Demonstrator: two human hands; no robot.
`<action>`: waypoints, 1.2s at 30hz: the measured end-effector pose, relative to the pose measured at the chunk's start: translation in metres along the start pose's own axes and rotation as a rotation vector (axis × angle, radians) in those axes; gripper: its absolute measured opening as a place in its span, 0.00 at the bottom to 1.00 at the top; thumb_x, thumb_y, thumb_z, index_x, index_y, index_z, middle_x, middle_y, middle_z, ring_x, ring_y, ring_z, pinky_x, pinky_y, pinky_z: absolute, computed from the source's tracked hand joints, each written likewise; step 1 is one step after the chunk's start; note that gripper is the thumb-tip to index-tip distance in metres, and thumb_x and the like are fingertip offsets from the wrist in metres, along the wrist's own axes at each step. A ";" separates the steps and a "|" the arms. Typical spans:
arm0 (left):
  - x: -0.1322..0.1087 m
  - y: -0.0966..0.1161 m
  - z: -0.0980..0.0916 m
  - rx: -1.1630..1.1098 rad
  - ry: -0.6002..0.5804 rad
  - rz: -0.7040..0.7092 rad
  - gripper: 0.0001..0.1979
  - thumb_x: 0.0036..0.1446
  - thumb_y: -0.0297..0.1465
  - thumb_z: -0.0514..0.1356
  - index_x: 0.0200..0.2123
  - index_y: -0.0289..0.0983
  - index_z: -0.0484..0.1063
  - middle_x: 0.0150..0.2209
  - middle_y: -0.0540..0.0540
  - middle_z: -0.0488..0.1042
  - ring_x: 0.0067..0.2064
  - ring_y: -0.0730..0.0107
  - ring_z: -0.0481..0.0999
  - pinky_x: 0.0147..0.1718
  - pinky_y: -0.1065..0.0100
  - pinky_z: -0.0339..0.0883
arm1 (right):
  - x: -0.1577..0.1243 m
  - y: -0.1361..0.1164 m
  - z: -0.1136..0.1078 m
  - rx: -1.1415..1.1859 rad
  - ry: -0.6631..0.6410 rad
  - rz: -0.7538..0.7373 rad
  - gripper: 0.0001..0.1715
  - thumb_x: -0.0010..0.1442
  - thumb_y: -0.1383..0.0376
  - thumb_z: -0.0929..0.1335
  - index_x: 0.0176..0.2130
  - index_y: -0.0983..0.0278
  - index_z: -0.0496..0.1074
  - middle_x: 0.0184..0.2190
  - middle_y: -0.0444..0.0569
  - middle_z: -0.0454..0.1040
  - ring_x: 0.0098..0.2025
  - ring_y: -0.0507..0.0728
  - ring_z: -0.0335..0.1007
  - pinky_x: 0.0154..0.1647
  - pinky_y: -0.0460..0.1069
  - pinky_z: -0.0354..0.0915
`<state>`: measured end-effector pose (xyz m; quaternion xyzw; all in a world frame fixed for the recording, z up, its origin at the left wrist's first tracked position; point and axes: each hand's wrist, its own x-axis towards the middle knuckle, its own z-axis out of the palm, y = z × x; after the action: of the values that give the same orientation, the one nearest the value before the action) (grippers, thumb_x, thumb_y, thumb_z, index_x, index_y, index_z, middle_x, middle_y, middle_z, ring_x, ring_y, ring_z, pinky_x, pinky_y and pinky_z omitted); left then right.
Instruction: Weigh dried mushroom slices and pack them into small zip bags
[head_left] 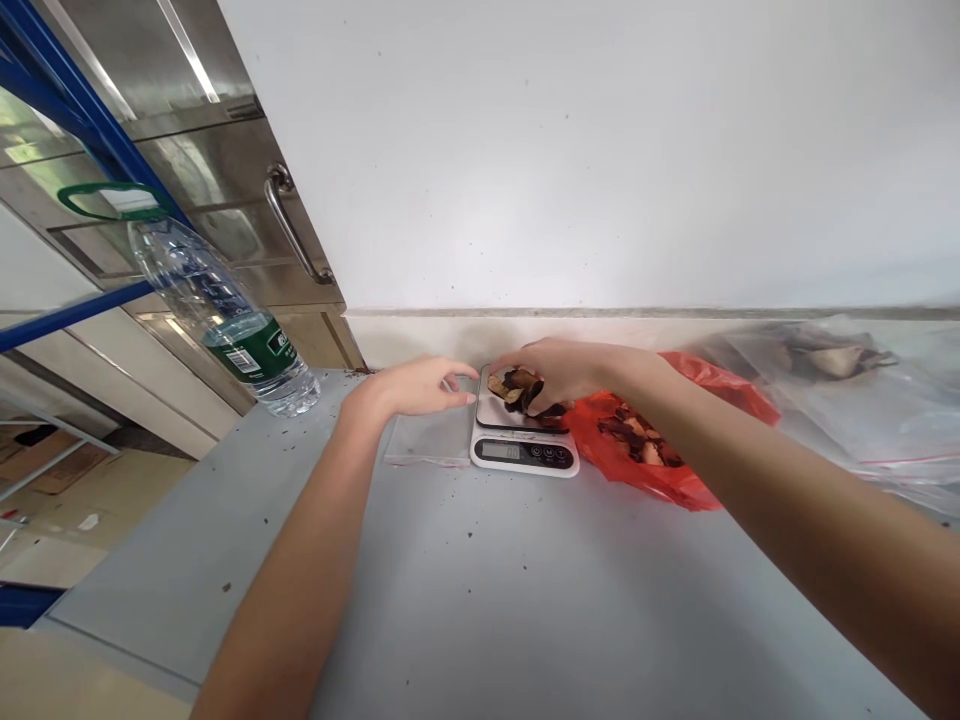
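A small digital kitchen scale (525, 452) stands on the grey table against the wall. On its plate lie dried, curled pieces (517, 388), dark brown and tan, of a kind I cannot make out. My right hand (562, 368) reaches over the plate from the right, its fingers curled down around these pieces. At the scale's left edge is my left hand (431, 385), fingers apart and holding nothing, above a flat clear zip bag (427, 440). Right of the scale, partly under my right forearm, an opened red plastic bag (682, 487) holds more such pieces.
A large water bottle (225, 310) with a green handle stands at the table's left corner. Clear plastic bags (885, 400) lie at the right by the wall. Small crumbs dot the grey table (480, 620). A blue metal frame (97, 120) rises beyond the left edge.
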<state>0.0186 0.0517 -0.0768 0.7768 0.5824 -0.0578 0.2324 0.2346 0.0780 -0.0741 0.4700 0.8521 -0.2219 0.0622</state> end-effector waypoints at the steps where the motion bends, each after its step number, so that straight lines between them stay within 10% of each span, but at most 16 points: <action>1: 0.000 0.000 0.000 0.006 -0.003 0.000 0.31 0.67 0.45 0.55 0.70 0.45 0.65 0.63 0.42 0.76 0.59 0.53 0.78 0.55 0.62 0.71 | 0.000 0.002 0.001 0.007 -0.001 -0.002 0.45 0.50 0.70 0.74 0.63 0.43 0.71 0.53 0.45 0.80 0.50 0.64 0.77 0.35 0.50 0.68; 12: 0.001 0.001 -0.001 0.023 -0.018 0.003 0.30 0.67 0.44 0.56 0.70 0.47 0.65 0.64 0.43 0.75 0.59 0.54 0.78 0.55 0.62 0.71 | -0.005 0.010 -0.001 0.045 0.030 0.008 0.26 0.54 0.64 0.75 0.52 0.52 0.76 0.52 0.49 0.80 0.48 0.65 0.77 0.40 0.53 0.70; 24: 0.002 0.005 0.000 0.037 0.005 0.011 0.29 0.68 0.43 0.55 0.70 0.45 0.65 0.67 0.43 0.72 0.62 0.53 0.75 0.56 0.64 0.70 | -0.009 0.019 -0.012 0.025 0.069 0.079 0.28 0.50 0.60 0.76 0.52 0.54 0.76 0.56 0.50 0.78 0.51 0.65 0.76 0.41 0.53 0.69; 36: 0.004 0.010 0.006 0.014 0.134 0.117 0.26 0.70 0.38 0.53 0.68 0.43 0.67 0.70 0.46 0.68 0.69 0.52 0.67 0.62 0.63 0.66 | -0.053 0.009 -0.035 0.049 0.172 0.202 0.08 0.53 0.65 0.71 0.35 0.55 0.80 0.37 0.46 0.83 0.34 0.61 0.77 0.31 0.53 0.66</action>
<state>0.0306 0.0508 -0.0801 0.8133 0.5498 0.0039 0.1906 0.2748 0.0570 -0.0291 0.5719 0.7970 -0.1939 -0.0006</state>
